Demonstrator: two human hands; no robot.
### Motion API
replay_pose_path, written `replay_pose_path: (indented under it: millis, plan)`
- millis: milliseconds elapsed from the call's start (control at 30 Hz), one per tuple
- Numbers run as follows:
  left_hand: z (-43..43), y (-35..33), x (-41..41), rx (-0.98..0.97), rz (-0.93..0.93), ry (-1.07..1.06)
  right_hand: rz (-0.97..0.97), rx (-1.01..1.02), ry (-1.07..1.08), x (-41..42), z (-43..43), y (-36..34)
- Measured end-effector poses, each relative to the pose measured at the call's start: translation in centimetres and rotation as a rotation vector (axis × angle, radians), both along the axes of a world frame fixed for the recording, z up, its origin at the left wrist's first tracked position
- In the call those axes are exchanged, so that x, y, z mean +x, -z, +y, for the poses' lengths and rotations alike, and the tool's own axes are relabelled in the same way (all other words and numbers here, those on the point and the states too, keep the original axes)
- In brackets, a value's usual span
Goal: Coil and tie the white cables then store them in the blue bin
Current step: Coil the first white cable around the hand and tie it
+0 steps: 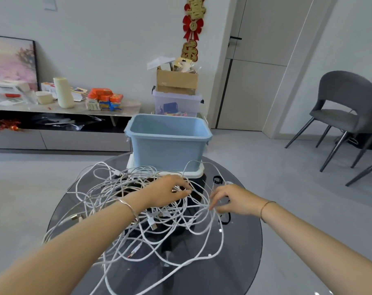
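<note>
Much of the white cables (pixel 153 224) could not be sorted out: they lay in one loose tangle on the round dark glass table (pixel 240 248), strands crossing so thickly that no single cable could be followed end to end. The left forearm hid part of the heap, and some loops ran off the bottom edge of the view, as did the table's near rim. The left hand (pixel 166 192) reached into the far side of the tangle with fingertips bent together, pinching a strand. The right hand (pixel 232 201), just beside it, had its fingers curled on a bunch of strands that met at its fingertips. The blue bin (pixel 167 147) stood open at the table's far edge on a white lid (pixel 193 174), its floor out of sight; a few loops leaned against its front wall. A black band (pixel 217 179) lay near the right hand. Behind the bin, a cardboard box (pixel 176 81) sat on a clear tub (pixel 176 103). A grey chair (pixel 342 99) stood well apart on the right.
</note>
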State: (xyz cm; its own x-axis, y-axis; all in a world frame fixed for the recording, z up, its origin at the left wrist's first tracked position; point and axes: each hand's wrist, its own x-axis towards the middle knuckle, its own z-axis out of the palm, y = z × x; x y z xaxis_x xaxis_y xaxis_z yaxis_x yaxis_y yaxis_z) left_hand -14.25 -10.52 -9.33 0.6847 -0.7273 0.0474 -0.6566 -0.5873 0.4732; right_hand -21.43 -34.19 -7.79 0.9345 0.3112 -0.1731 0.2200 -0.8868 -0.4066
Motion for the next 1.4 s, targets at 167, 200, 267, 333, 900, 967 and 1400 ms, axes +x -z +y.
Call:
replay_pose_path:
  millis: [167, 200, 267, 333, 900, 967, 1400]
  plan:
    - [0.5, -2.0, -1.5, -0.291, 0.272, -0.048, -0.21, 0.38, 0.161, 1.0, 3.1, -3.1]
    - [0.9, -3.1, -1.6, -0.345, 0.315, -0.066, -0.261, 0.402, 0.17, 1.3, 4.0, -4.1]
    - [1.8, -5.3, -1.7, -0.387, 0.357, -0.103, -0.338, 0.439, 0.187, 2.1, 5.5, -5.9]
    - [3.1, -7.0, -1.7, -0.412, 0.383, -0.108, -0.376, 0.432, 0.203, 2.9, 6.9, -7.6]
    - [14.1, -0.2, -3.6, 0.054, 0.008, -0.1, -0.125, 0.01, 0.127, -0.7, 12.2, -3.7]
    - [14.8, 0.2, -3.5, 0.021, -0.004, -0.153, -0.172, 0.035, 0.114, -1.4, 13.6, -4.0]
    - [18.4, 1.3, -3.4, -0.192, 0.267, -0.205, 0.006, 0.363, 0.076, 0.2, 20.6, -1.1]
